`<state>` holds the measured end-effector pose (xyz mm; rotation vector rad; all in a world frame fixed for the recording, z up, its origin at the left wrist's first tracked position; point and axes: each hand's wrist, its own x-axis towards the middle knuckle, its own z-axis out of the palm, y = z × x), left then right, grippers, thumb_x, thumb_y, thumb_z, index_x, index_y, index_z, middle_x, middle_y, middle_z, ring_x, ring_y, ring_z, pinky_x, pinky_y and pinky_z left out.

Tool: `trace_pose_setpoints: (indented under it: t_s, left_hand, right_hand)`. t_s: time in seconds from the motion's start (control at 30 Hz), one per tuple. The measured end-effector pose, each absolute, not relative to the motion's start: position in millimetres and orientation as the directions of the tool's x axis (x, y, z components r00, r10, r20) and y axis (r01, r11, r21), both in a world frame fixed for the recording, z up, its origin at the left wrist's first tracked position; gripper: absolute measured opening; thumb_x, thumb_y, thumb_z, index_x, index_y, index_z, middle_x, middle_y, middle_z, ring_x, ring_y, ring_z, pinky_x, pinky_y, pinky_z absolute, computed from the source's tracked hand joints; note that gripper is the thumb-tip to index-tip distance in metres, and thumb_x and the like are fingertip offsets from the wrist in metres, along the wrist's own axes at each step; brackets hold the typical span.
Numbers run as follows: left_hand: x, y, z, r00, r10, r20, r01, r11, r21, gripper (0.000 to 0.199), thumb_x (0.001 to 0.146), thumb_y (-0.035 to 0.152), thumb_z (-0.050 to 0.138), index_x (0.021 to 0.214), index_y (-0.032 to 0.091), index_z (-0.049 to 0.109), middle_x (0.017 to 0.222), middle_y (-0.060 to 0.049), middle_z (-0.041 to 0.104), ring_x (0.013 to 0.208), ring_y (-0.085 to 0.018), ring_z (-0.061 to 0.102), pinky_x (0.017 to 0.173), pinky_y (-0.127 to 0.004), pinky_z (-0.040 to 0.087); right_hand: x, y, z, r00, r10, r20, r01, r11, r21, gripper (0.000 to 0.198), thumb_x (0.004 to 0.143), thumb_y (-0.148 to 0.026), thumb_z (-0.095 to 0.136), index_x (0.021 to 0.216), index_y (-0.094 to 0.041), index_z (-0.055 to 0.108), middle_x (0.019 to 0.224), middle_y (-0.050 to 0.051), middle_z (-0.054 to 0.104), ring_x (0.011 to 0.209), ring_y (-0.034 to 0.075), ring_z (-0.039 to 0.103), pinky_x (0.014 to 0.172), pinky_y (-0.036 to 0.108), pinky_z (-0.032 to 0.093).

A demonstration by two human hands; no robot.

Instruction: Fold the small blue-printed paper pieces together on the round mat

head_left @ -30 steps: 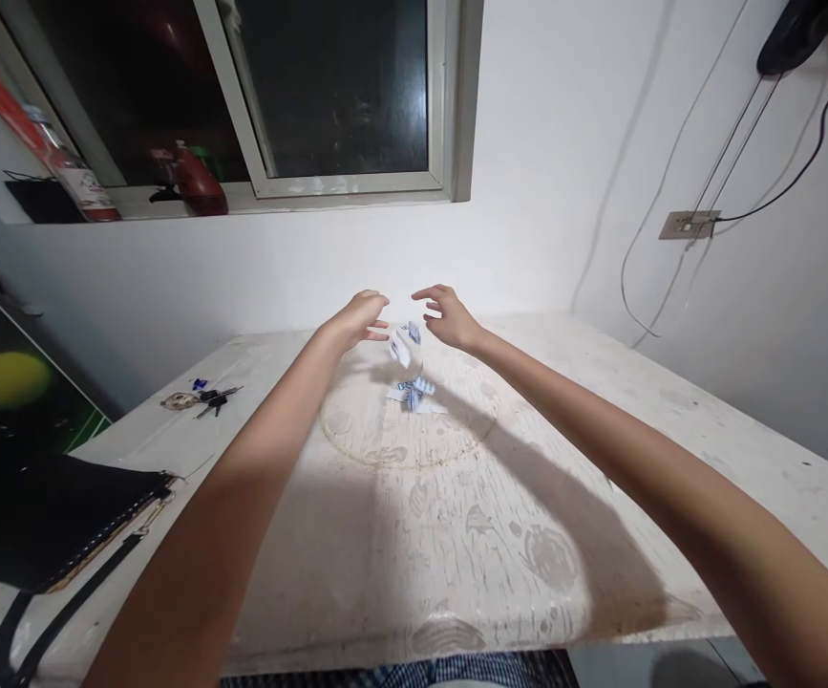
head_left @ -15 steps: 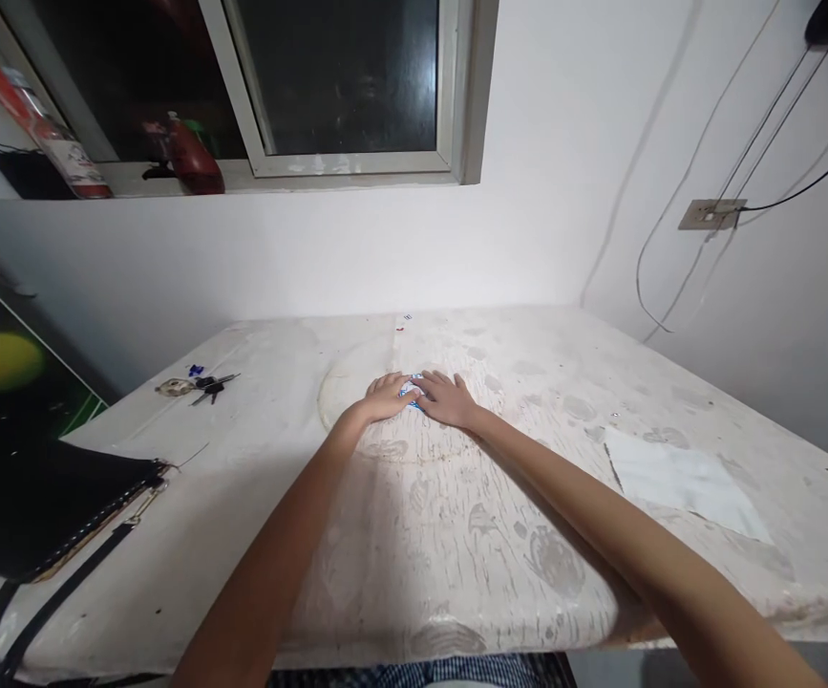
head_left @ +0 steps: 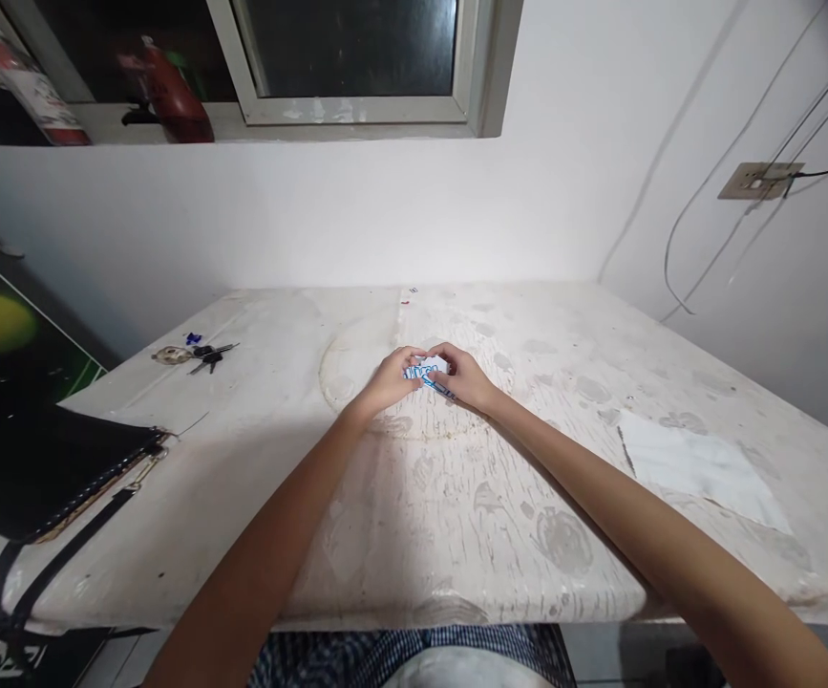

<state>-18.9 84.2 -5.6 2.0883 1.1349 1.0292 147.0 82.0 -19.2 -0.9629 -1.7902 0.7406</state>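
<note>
In the head view, your left hand (head_left: 392, 378) and your right hand (head_left: 460, 376) meet over the middle of the surface (head_left: 385, 535). The grip of each is closed on the paper slips (head_left: 425, 369), which show white with blue lettering between your fingers; how many there are, you cannot tell. They sit within the faint ring mark (head_left: 322, 373), well back from the near edge. To your right, apart from your arm, a white sheet (head_left: 704, 470) lies flat. To your left lie the keys (head_left: 213, 357), beside a small blue thing (head_left: 193, 338), and nearer you a black bag (head_left: 48, 468) with its strap hanging over the edge. Ahead, a red bottle (head_left: 176, 100) stands on the windowsill (head_left: 231, 124), and an outlet (head_left: 758, 182) is on the wall to the right.
</note>
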Motion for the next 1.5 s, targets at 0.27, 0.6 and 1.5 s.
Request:
trace_pose_setpoints:
  t_s: [0.27,0.6,1.5]
  left_hand:
    - [-8,82,0,0.239,0.954,0.183,0.129,-0.218,0.967,0.018,0.07,0.027,0.06,0.08,0.015,0.051,0.067,0.0,0.057,0.053,-0.01,0.056,0.043,-0.02,0.047]
    - [-19,92,12,-0.055,0.969,0.239,-0.012,-0.24,0.971,0.011,0.081,0.026,0.043,0.09,0.02,0.045,0.087,-0.003,0.063,0.076,-0.013,0.062,0.072,-0.032,0.052]
    - [-29,85,-9,0.415,0.834,0.364,0.696,-0.549,0.463,0.067,0.073,0.042,0.058,0.132,0.026,0.031,0.116,-0.007,0.049,0.108,-0.024,0.046,0.092,-0.038,0.036]
  right_hand:
    - [146,78,-11,-0.038,0.937,0.347,0.077,0.349,-0.934,0.022,0.071,-0.038,0.056,0.079,-0.021,0.044,0.058,-0.005,0.051,0.047,0.01,0.045,0.043,0.021,0.033]
    - [161,95,-8,-0.008,0.955,0.296,-0.149,0.291,-0.945,0.024,0.066,-0.023,0.055,0.089,-0.02,0.06,0.095,0.004,0.061,0.083,0.015,0.059,0.068,0.029,0.047]
    - [158,87,-18,-0.431,0.831,0.352,0.399,0.526,-0.751,0.053,0.066,-0.013,0.053,0.119,-0.021,0.048,0.108,0.006,0.058,0.097,0.02,0.053,0.09,0.039,0.038]
